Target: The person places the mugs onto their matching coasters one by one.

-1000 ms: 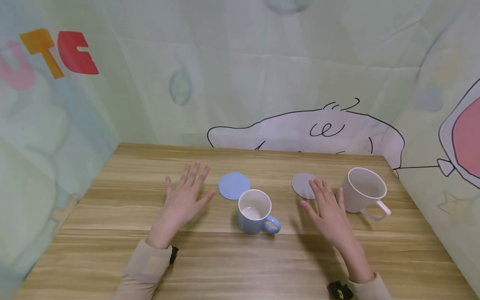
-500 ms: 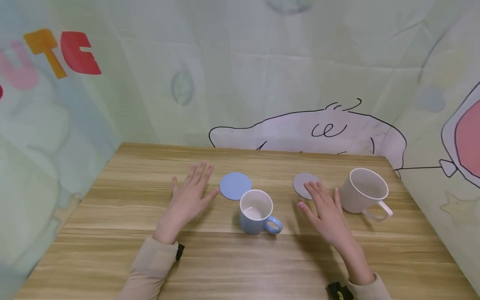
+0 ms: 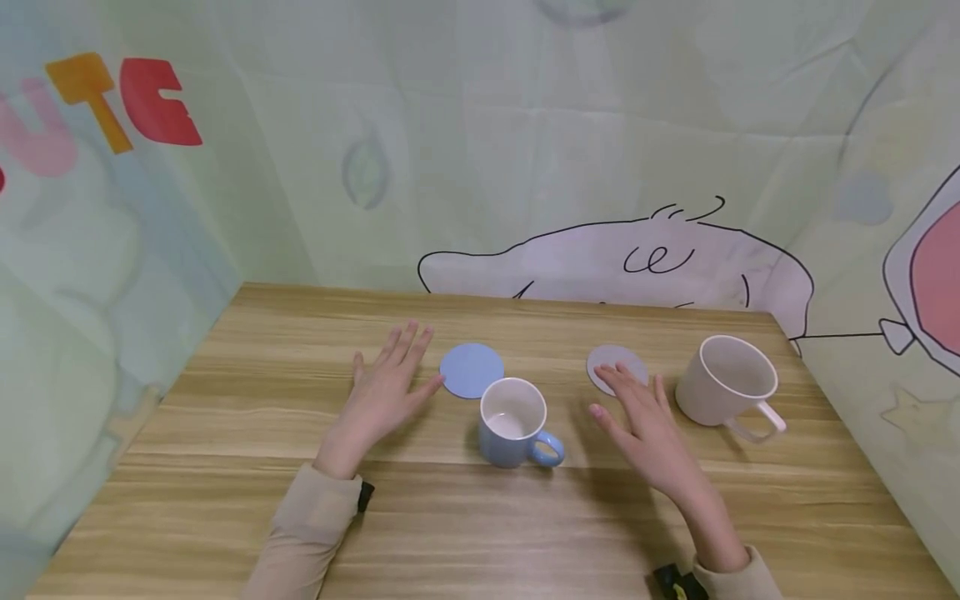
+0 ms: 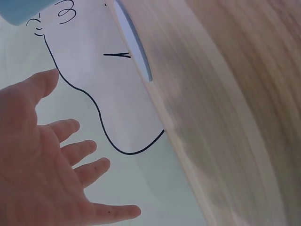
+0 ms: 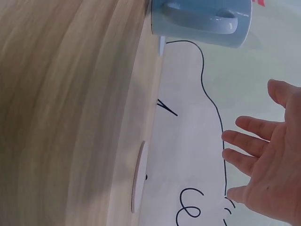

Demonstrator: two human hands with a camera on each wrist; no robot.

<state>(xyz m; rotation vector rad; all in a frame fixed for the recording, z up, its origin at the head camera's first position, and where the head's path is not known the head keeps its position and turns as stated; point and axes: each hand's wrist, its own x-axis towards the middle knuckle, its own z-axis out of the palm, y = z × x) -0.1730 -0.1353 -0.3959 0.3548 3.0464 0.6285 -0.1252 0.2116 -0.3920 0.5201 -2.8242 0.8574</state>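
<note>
My left hand [image 3: 386,400] hovers above the wooden table with its fingers spread, left of a round blue coaster [image 3: 472,371]. It holds nothing; the left wrist view shows the palm [image 4: 42,174] bare. A blue mug [image 3: 512,425] with a white inside stands upright just in front of that coaster, its handle to the right. My right hand [image 3: 648,433] is also raised with loosely straight fingers and a bare palm [image 5: 277,174]. Its fingertips partly cover a round greyish-pink coaster [image 3: 617,358] in the head view. Right of this hand stands a pale pinkish mug [image 3: 708,392], upright, handle towards the front right.
The wooden table [image 3: 442,533] ends at the back against a printed cloth backdrop [image 3: 480,167], which also runs along both sides. A black strap [image 3: 678,581] sits at the right wrist.
My left hand has shifted right, closer to the blue coaster. The right hand has drifted slightly left, away from the pale mug. Mugs and coasters stay where they were.
</note>
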